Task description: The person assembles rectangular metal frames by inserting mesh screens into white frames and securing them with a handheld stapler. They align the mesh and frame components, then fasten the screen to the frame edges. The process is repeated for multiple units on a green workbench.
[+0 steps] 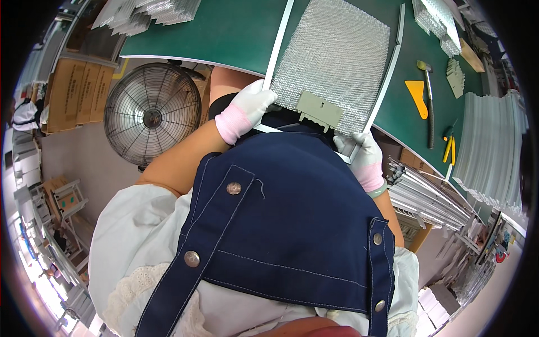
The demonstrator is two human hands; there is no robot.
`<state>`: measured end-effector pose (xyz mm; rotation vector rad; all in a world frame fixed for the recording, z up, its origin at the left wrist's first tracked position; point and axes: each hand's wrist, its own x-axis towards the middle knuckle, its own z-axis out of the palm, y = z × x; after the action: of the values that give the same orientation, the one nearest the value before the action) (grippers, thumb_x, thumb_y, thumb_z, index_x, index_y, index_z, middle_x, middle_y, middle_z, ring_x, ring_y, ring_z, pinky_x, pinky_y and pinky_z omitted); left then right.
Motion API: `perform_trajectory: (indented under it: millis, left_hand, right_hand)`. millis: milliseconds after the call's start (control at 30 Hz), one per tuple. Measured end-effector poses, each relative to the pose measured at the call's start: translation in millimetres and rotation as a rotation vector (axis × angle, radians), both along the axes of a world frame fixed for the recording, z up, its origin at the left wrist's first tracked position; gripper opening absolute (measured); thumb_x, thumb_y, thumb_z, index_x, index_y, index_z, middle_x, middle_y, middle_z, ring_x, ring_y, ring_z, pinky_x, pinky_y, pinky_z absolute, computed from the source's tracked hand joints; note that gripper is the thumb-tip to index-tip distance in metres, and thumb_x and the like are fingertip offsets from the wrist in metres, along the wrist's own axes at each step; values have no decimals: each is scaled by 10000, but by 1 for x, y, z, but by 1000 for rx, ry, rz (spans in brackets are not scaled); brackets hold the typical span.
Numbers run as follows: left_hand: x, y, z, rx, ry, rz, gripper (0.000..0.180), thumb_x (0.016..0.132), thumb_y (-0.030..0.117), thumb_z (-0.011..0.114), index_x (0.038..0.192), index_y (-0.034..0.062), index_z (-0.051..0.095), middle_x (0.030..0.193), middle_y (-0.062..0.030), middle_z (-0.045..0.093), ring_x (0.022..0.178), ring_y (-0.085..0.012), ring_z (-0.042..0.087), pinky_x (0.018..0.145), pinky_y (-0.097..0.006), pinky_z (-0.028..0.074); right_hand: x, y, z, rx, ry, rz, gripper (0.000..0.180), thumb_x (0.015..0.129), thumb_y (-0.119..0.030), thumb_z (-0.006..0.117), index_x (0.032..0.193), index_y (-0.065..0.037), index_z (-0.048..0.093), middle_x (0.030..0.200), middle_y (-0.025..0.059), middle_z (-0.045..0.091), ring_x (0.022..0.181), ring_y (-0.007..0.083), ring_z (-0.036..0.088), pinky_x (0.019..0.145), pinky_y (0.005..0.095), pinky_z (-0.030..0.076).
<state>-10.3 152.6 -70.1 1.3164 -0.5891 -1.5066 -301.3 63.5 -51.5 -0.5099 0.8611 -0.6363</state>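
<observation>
A silver metal mesh panel lies on the green table, its near end toward my body. Thin metal frame strips run along both its sides. My left hand, in a white glove with a pink cuff, is closed around the near end of the left strip. My right hand, gloved alike, grips the near end of the right strip, by a corner close to my apron. On the panel's near edge rests a grey-green toothed plastic piece, touched by neither hand.
To the right on the table lie a yellow scraper, a hammer, pliers and stacked pale strips. More mesh panels sit at the far left. A floor fan and cardboard boxes stand left.
</observation>
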Motion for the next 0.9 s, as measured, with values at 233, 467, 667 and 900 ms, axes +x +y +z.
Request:
perform_trajectory:
  millis: [233,467,667,900]
  left_hand:
    - [-8,2,-7,-84,450,134,385,951,99,472,1312,-33,487,1178,-124,605,1054,-218,600,938,-360,505]
    - [-12,3,-1,-17,-189,180,313,988,250,563,1143,-21,546,1010,-65,585,924,-153,553,849,-315,478]
    - [-14,1,0,-63,272,149,380,1031,212,504,1338,-11,493,1283,-120,604,1184,-239,597,1078,-439,440]
    - [-16,1,20,23,83,89,413,1035,194,479,1411,28,441,1390,-111,546,1254,-248,546,1098,-498,404]
  right_hand:
    - [-1,0,0,15,18,-22,239,956,-44,416,1181,-7,489,1133,158,577,1041,330,637,978,471,519]
    - [-2,-1,-7,19,39,-43,245,957,-43,412,1188,-9,485,1141,161,564,1040,324,635,967,470,527]
    - [3,2,3,-7,6,-12,335,956,-70,408,1278,-15,485,1265,153,590,1108,295,624,966,447,525]
    - [5,1,-4,-11,-15,-88,257,938,-24,412,1174,-34,513,1204,120,598,1080,287,626,975,468,524]
